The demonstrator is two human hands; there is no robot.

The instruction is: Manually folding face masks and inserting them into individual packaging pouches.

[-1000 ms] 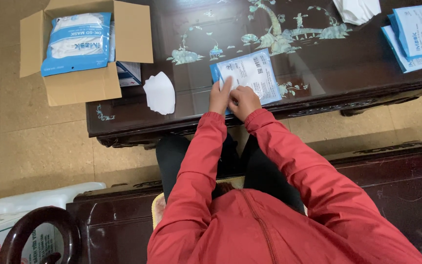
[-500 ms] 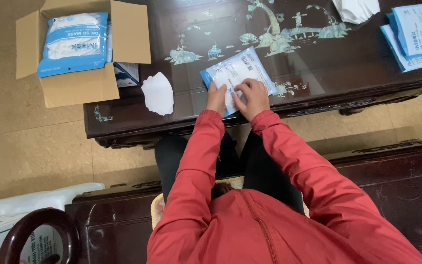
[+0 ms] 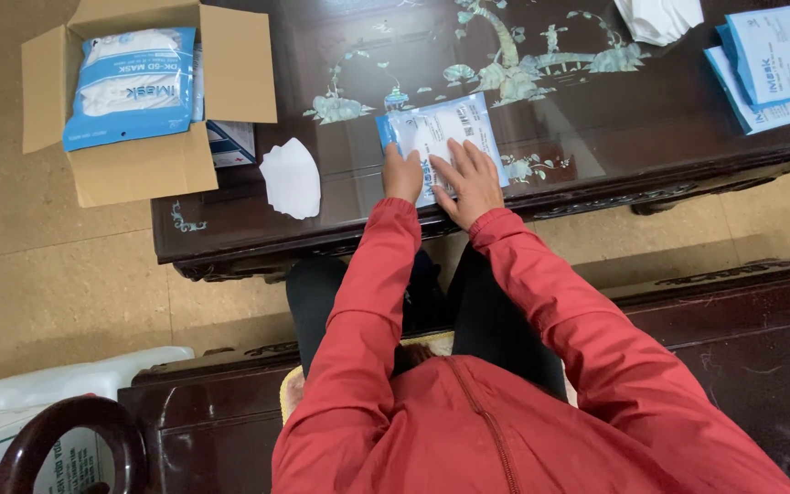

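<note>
Hands are pressing a blue-and-white mask packet (image 3: pixel 445 139) flat on the dark table (image 3: pixel 596 155): left hand (image 3: pixel 402 174) curled at its near left edge, right hand (image 3: pixel 470 179) spread open just beside it. Pressing evenly from that hold outward would flatten it best.

Red zip-front jacket, long sleeves down to the wrists, zipper running up the centre. Black trousers. Left hand (image 3: pixel 401 174) and right hand (image 3: pixel 470 180) bare, no gloves, no rings visible.
</note>
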